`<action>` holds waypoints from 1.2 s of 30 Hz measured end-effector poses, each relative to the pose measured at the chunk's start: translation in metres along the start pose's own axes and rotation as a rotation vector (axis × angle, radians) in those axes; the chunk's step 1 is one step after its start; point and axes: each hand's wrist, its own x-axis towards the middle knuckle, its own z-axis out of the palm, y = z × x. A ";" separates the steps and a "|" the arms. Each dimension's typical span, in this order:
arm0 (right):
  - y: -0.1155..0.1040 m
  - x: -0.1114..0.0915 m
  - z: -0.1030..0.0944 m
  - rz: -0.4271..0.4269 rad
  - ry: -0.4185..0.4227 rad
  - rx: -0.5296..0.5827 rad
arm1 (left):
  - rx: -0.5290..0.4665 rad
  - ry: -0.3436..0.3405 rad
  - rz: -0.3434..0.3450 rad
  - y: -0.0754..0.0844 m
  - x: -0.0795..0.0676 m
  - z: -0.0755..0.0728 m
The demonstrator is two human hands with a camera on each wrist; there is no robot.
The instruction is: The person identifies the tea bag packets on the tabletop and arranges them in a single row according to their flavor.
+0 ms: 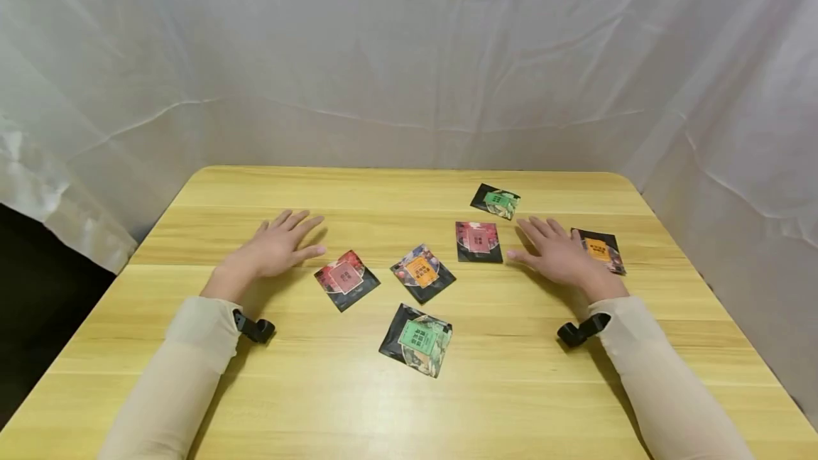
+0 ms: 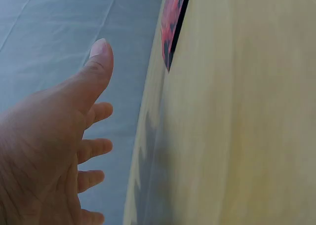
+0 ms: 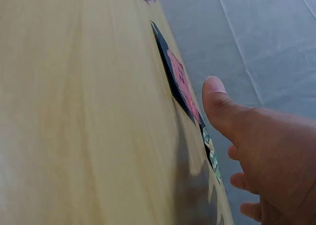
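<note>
Fingers spread, holding nothing: the red packet (image 1: pixel 347 280) lies just inward of the left hand (image 1: pixel 273 247), the crimson packet (image 1: pixel 478 241) just inward of the right hand (image 1: pixel 554 253) — an orange-labelled packet (image 1: pixel 423 273) between them.

Free lane between sleeves (image 1: pixel 185 368) across near wooden tabletop (image 1: pixel 498 414). Right hand (image 1: pixel 554 254) blocks gap, pink-labelled sachet (image 1: pixel 479 243) to orange-labelled sachet (image 1: pixel 603 250). Curtain (image 1: pixel 409 77) behind.

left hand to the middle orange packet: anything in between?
Yes: the left red packet lies flat between the left hand and the middle orange packet. It's low, so the hand could likely pass over it.
</note>
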 end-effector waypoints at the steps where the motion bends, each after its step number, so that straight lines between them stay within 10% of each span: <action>1: -0.001 0.000 0.000 -0.011 0.004 0.002 | 0.001 0.003 0.013 0.002 -0.001 0.000; 21: -0.036 0.027 0.010 -0.200 0.076 0.136 | 0.015 -0.020 0.265 0.057 -0.016 0.014; 36: -0.047 0.040 0.017 -0.243 0.141 0.221 | 0.122 0.094 0.284 0.076 -0.023 0.017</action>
